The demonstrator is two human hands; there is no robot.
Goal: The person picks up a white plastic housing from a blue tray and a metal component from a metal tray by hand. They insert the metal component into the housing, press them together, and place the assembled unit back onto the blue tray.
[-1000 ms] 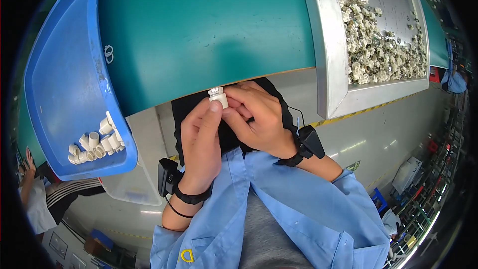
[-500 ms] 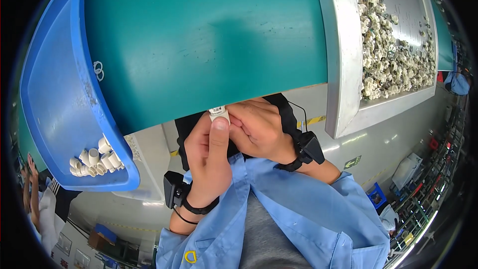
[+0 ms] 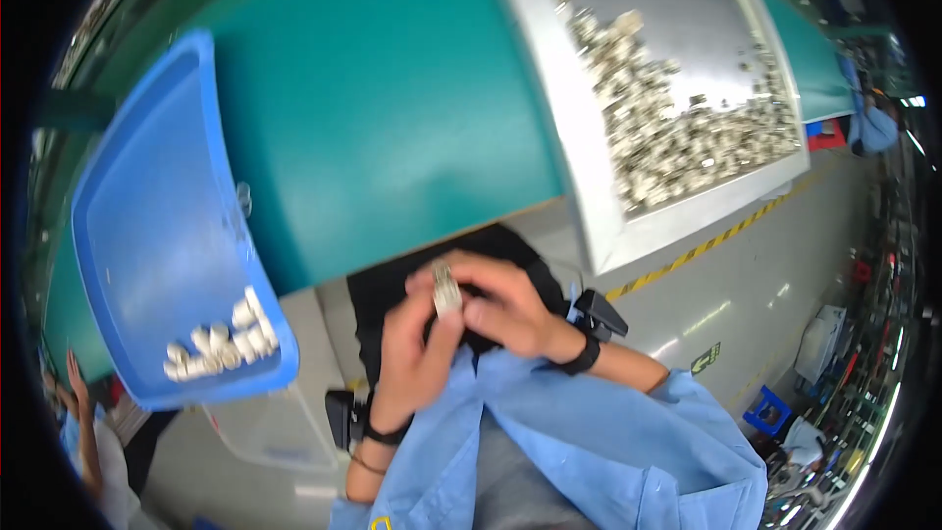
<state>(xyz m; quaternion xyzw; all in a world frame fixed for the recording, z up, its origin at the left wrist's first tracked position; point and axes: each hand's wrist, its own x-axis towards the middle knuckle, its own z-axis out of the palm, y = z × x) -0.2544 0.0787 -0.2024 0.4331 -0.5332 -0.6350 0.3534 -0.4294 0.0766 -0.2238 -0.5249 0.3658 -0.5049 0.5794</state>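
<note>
Just past the near edge of the green table, I hold a small white cylindrical part (image 3: 445,289) in front of my body. The fingers and thumb of my left hand (image 3: 417,342) are closed on it from the left and below. My right hand (image 3: 512,306) has its fingers curled against the part's other side, also closed on it. Motion blur smears the part's detail, so its exact kind cannot be made out.
On the left, a blue plastic tray (image 3: 147,226) holds several white cylindrical pieces (image 3: 226,348). At the right stands a metal-rimmed tray (image 3: 551,69) with a heap of small off-white and metal parts (image 3: 677,123). Clear rings (image 3: 243,198) lie beside the blue tray. Another person's hand (image 3: 78,383) shows far left.
The view has swung, so the table and trays appear tilted and shifted. My hands are lower in the picture, farther from the table edge, with the white part still between them.
</note>
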